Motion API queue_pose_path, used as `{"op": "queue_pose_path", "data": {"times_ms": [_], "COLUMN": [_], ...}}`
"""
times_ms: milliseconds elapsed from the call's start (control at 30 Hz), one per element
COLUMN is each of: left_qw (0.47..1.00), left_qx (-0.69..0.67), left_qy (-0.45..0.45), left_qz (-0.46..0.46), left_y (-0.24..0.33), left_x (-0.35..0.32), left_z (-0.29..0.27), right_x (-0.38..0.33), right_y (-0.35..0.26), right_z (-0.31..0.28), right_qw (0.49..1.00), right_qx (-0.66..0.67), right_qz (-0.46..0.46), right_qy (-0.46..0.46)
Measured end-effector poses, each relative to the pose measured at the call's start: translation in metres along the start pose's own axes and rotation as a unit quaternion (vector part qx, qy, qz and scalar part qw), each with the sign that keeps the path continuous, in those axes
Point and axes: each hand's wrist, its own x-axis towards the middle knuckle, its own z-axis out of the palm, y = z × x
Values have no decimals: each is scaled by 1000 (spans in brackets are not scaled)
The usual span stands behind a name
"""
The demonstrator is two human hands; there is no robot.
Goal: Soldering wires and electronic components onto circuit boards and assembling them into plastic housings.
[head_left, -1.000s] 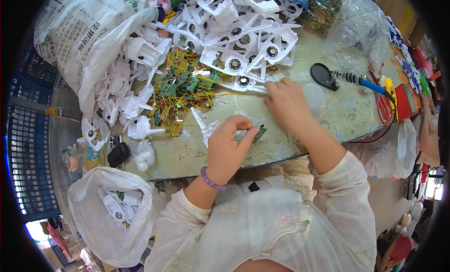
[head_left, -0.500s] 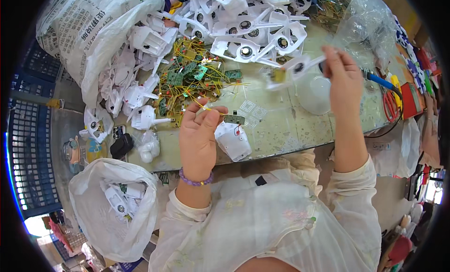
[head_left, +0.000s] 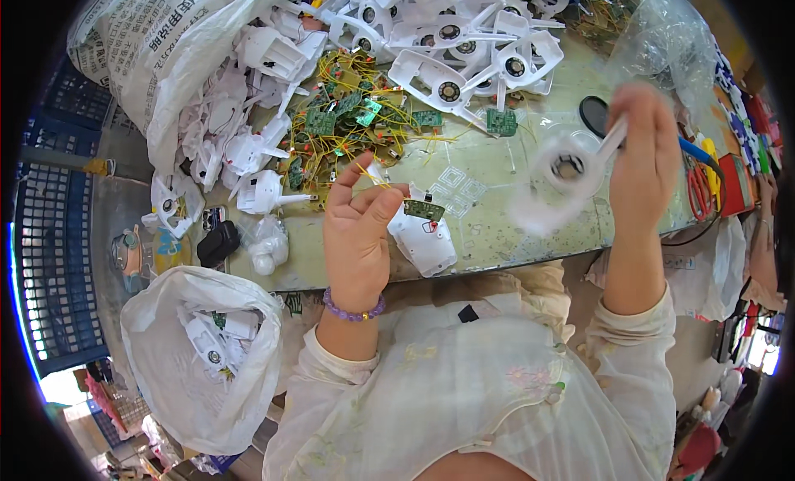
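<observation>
My left hand is partly curled, thumb drawn in against the fingers, with a thin yellow wire in a light pinch. The green circuit board sits just right of my thumb tip, in front of a white plastic housing near the table's near edge. Pinching the wire probably lets me keep the board close to that housing without covering its parts. I cannot tell whether the board rests on the housing or hangs clear of it.

My right hand is closed around the narrow stem of a white shell half, well to the right. Hand and shell are blurred, so the exact finger placing is unclear. The stem seems the natural grip, as it leaves the wide end and its 1 round dark disc free.

Far of my left hand lies a tangle of wired boards; farther and to the right is a heap of white shells. Each kind is probably heaped apart so either hand finds it easily. 1 loose green board lies by the heap's near side. At the near left, an open white bag holds more white pieces.
</observation>
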Motion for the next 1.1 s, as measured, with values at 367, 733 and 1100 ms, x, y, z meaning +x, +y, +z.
{"op": "queue_pose_path", "data": {"times_ms": [367, 733, 1100], "left_qw": [976, 965, 699], "left_qx": [198, 239, 606], "left_qy": [-82, -103, -214], "left_qz": [-39, -42, 314], "left_y": [-1, -7, -24], "left_x": [-7, -6, -8], "left_z": [39, 49, 48], "right_x": [-24, -22, -79], "right_y": [25, -1, 29], "right_z": [47, 34, -5], "right_qw": [968, 855, 963], "right_qx": [-47, 201, 116], "right_qz": [66, 369, 200], "right_qy": [-240, -304, 135]}}
